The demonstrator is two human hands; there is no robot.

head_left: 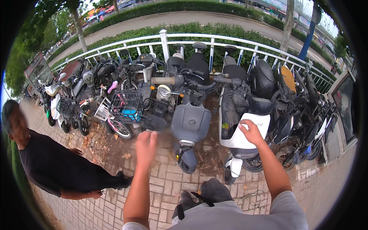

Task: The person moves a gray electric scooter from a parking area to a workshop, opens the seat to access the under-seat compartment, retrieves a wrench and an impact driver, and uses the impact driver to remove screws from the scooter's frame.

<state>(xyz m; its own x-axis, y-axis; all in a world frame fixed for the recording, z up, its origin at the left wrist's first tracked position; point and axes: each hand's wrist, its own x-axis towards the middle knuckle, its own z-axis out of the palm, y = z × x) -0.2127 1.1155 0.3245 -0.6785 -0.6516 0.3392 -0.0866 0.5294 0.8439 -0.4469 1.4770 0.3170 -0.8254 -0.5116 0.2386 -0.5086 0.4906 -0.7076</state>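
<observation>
My left hand is raised over the brick paving, fingers stretched out and empty. It is left of a grey electric scooter and below a black wire basket. My right hand is open, its fingers slightly bent, in front of a white electric scooter's front panel. Whether it touches the panel I cannot tell. A small green leaf lies on the scooter's dark part, left of that hand. Both scooters face me in a row of parked two-wheelers.
A person in dark clothes stands at left on the brick paving. A pink-and-white bicycle with a basket is parked among several scooters. Behind them run a white railing and a green hedge. A dark cable lies on the ground.
</observation>
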